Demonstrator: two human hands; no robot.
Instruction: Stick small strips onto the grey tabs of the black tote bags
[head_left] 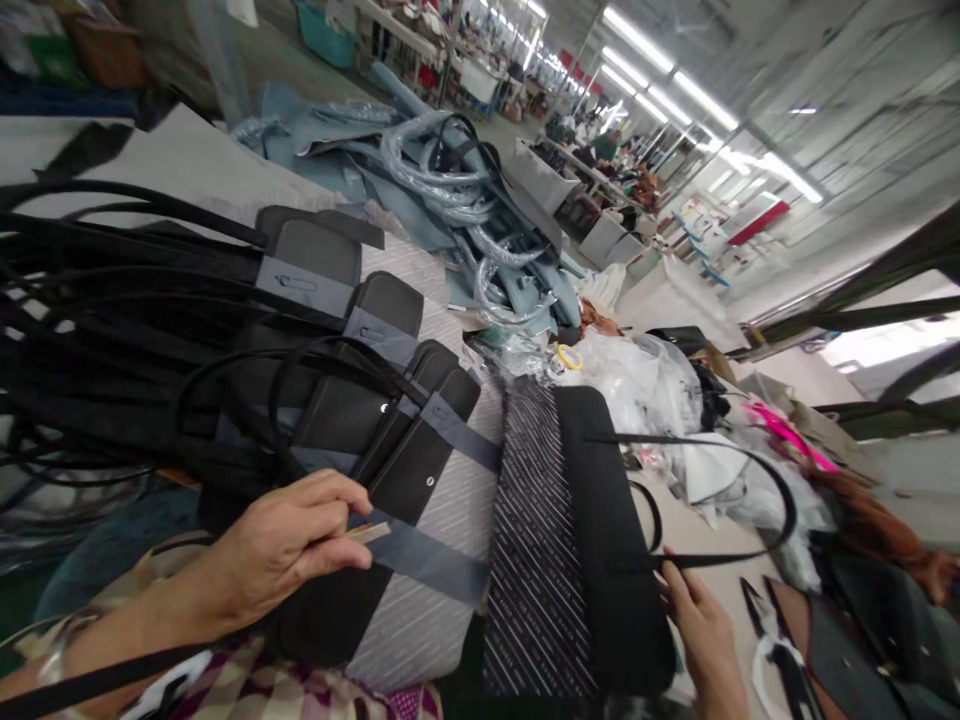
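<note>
My left hand is closed in a pinch on a small flat pale stick, above a grey band on a black bag piece. In front of me lies a black bag panel with dark diagonal-striped lining and a long thin strap handle. At the panel's right edge, my right hand has its fingertips closed on the lower end of the strap; part of its grip is hidden. Left of the panel, several black bag pieces overlap in a row, with grey bands, pale patterned lining and loops of strap.
Scissors lie at the lower right beside brown and black leather pieces. Clear plastic bags and a yellow tape ring sit beyond the panel. Plastic-wrapped blue-grey material is heaped at the back.
</note>
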